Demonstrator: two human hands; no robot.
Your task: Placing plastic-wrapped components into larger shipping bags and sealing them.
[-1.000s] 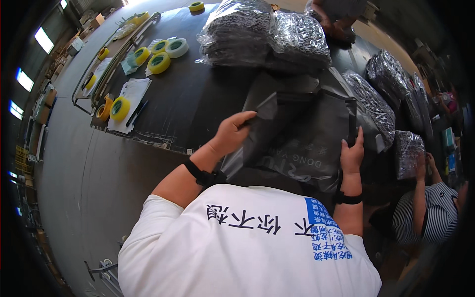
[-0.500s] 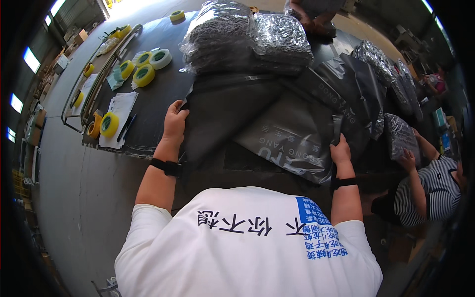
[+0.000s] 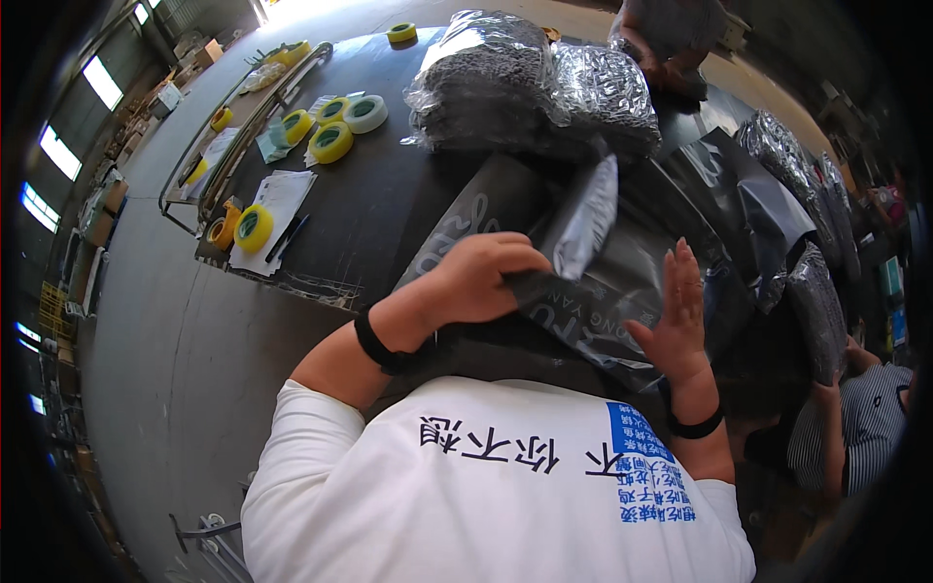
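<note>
My left hand (image 3: 486,277) is closed on a dark grey plastic bag (image 3: 586,219). One part of that bag stands up off the table, folded and slightly blurred, with a shiny edge; its lower part is hidden behind my fingers. My right hand (image 3: 677,316) is open with fingers stretched upward, and nothing is in it. It hovers over another dark printed plastic bag (image 3: 622,325), which lies flat on the table. A further printed bag (image 3: 462,219) lies beyond my left wrist.
Stacks of clear-wrapped grey goods (image 3: 486,83) stand at the table's back, with more wrapped packs (image 3: 777,160) at the right. Tape rolls (image 3: 330,143), papers (image 3: 284,209) and a pen (image 3: 288,237) lie left. One person (image 3: 671,44) is across the table; another (image 3: 865,428) works at right.
My left hand has moved rightward, bringing the bag's left side up and over. My right hand has let go of the bag's edge and opened. The view has shifted slightly.
</note>
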